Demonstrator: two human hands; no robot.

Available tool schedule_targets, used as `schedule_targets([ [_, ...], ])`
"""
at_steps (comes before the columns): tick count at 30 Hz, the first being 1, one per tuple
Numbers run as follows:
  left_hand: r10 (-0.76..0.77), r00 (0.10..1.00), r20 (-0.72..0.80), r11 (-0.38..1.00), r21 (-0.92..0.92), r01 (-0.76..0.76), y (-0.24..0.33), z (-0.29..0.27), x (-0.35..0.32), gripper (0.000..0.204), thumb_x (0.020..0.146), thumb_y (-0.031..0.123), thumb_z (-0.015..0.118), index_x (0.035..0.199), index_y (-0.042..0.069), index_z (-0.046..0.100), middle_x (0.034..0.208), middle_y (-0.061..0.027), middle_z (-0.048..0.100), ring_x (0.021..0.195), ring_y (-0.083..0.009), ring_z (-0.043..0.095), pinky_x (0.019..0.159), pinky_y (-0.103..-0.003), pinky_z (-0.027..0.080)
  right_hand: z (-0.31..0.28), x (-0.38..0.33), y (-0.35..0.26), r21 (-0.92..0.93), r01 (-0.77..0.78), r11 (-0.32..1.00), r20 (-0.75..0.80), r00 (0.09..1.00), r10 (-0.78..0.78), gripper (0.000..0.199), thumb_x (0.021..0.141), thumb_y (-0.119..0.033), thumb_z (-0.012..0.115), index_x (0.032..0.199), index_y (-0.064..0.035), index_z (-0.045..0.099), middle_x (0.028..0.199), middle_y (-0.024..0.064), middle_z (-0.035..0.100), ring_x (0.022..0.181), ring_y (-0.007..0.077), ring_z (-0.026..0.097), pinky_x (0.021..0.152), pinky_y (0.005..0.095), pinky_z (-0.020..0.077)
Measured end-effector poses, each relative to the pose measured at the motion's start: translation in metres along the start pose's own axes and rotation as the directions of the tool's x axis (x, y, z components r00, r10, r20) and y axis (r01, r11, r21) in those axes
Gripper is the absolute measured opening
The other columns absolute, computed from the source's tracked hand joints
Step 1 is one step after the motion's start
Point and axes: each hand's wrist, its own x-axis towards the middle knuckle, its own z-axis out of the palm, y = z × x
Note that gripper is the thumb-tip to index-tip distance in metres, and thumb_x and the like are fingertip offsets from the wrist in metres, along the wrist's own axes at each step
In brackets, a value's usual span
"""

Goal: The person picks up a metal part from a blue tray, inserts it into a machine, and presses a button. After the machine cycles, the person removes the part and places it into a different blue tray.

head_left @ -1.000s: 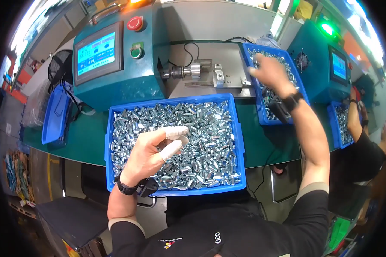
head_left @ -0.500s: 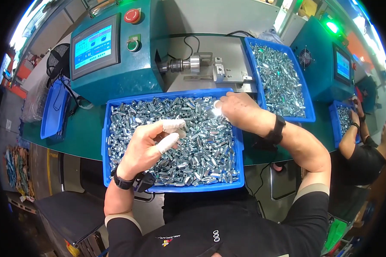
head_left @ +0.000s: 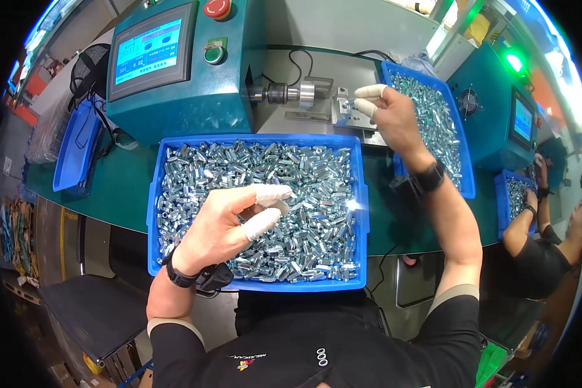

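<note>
Over the blue bin (head_left: 258, 284) of shiny metal hex fittings (head_left: 317, 246), my left hand (head_left: 223, 223) curls its thumb and forefinger toward each other, white finger cots on them. Whatever lies between those fingertips, if anything, is too small to make out. My right hand (head_left: 394, 116) reaches beyond the bin to the metal fixture block (head_left: 344, 108) of the machine. Its thumb and forefinger, also in white cots, point left, slightly apart, with no part visible between them. Left of the block is the machine's round metal spindle (head_left: 304, 94).
The green machine housing (head_left: 181, 110) carries a touchscreen (head_left: 150, 55), a red stop button (head_left: 217, 8) and a green-ringed switch (head_left: 214, 53). A second bin (head_left: 462, 155) of fittings stands right. Another person's arm (head_left: 524, 220) works at a similar machine (head_left: 491, 110); an empty-looking blue tray (head_left: 71, 161) lies left.
My right hand has moved from the bin's far right edge up to the fixture block, its fingers now apart. My left hand stays over the bin in much the same curl. The view has shifted slightly.
</note>
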Motion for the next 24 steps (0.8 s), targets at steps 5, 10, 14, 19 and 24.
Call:
schedule_targets([
  [5, -0.027, 1.0, 0.001, 0.999, -0.02, 0.027, 0.0, -0.001, 0.001, 0.034, 0.098, 0.007, 0.065, 0.131, 0.0, 0.068, 0.106, -0.0116, 0.078, 0.083, -0.0153, 0.074, 0.077, -0.029, 0.06, 0.01, 0.02, 0.024, 0.156, -0.018, 0.988, -0.044, 0.999, 0.025, 0.021, 0.095, -0.013, 0.077, 0.111, -0.001, 0.073, 0.088, -0.0005, 0.073, 0.075, 0.0036, 0.063, 0.063, 0.02, 0.0466],
  [10, -0.011, 1.0, -0.003, 1.0, -0.006, 0.011, 0.002, 0.0, -0.001, 0.034, 0.098, 0.006, 0.065, 0.131, -0.001, 0.067, 0.106, -0.0116, 0.078, 0.084, -0.0154, 0.074, 0.077, -0.029, 0.06, 0.011, 0.024, 0.025, 0.137, -0.024, 0.99, 0.004, 1.0, 0.024, 0.023, 0.094, -0.014, 0.076, 0.112, -0.0005, 0.073, 0.088, 0.0001, 0.073, 0.075, 0.0041, 0.063, 0.063, 0.0203, 0.0466],
  [14, -0.001, 1.0, -0.001, 1.0, -0.001, 0.001, 0.001, -0.001, -0.002, 0.034, 0.098, 0.007, 0.066, 0.131, -0.001, 0.067, 0.106, -0.0115, 0.078, 0.084, -0.0151, 0.074, 0.077, -0.029, 0.06, 0.009, 0.024, 0.011, 0.008, -0.003, 1.0, 0.035, 0.999, 0.003, 0.024, 0.094, -0.014, 0.076, 0.113, 0.0005, 0.073, 0.087, 0.0009, 0.073, 0.074, 0.0038, 0.062, 0.063, 0.0209, 0.0469],
  [19, -0.029, 1.0, 0.003, 0.999, -0.015, 0.029, 0.003, -0.001, 0.0, 0.033, 0.098, 0.007, 0.066, 0.131, -0.002, 0.067, 0.106, -0.0112, 0.078, 0.083, -0.0148, 0.074, 0.078, -0.028, 0.06, 0.005, 0.029, 0.01, -0.234, 0.095, 0.968, 0.072, 0.994, -0.08, 0.024, 0.094, -0.014, 0.074, 0.112, 0.0018, 0.073, 0.083, 0.0015, 0.072, 0.071, 0.0052, 0.06, 0.063, 0.0233, 0.0477],
  [24, -0.013, 1.0, 0.006, 1.0, 0.002, 0.013, 0.004, -0.001, 0.001, 0.033, 0.098, 0.006, 0.066, 0.13, -0.001, 0.068, 0.105, -0.0112, 0.078, 0.083, -0.0149, 0.074, 0.077, -0.028, 0.06, 0.011, 0.027, 0.019, -0.167, 0.145, 0.975, 0.0, 0.989, -0.147, 0.022, 0.096, -0.016, 0.072, 0.109, 0.0017, 0.074, 0.08, 0.0025, 0.072, 0.07, 0.007, 0.059, 0.065, 0.0271, 0.0496],
])
